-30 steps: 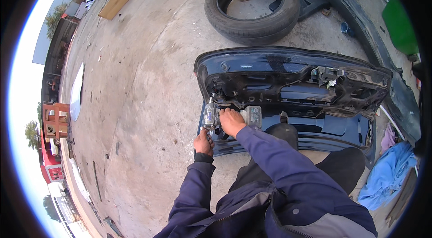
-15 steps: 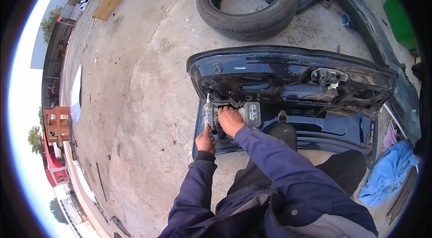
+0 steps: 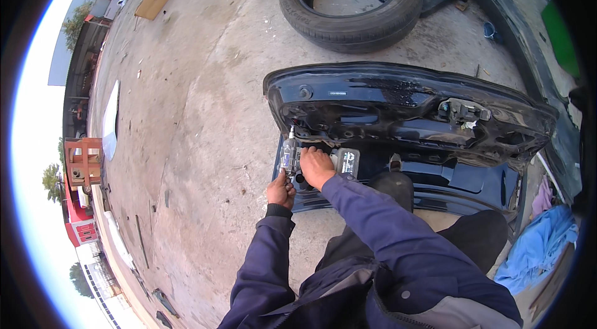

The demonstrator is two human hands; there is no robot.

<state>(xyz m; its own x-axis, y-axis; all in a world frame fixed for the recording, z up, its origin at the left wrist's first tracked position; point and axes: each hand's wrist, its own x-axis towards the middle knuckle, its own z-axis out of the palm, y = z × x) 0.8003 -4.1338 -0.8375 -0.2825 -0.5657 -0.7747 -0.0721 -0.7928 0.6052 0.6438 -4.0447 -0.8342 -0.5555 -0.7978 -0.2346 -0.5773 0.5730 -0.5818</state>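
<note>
My right hand (image 3: 317, 166) is wrapped around the handle of a cordless impact wrench (image 3: 288, 153). Its grey, see-through-looking battery (image 3: 348, 162) sticks out to the right of my fist. The wrench's slim silver socket end (image 3: 291, 132) points away from me, toward the left inner corner of a dark blue car trunk lid (image 3: 373, 89). Whether the socket touches a fastener there is too small to tell. At the tool's rear end, my left hand (image 3: 281, 191) has its fingers closed against the housing. Part of the handle is hidden under my right hand.
Another dark blue body panel (image 3: 460, 176) lies under the trunk lid, by my knee. Beyond is a black tyre (image 3: 351, 33) on the concrete. A long dark bumper-like strip (image 3: 497, 30) runs along the right, with a blue cloth (image 3: 541, 245) near it.
The view has shifted slightly, so the trunk lid and tyre sit further right. My left hand has moved a little left and away from me, still at the wrench's rear. My right grip is unchanged.
</note>
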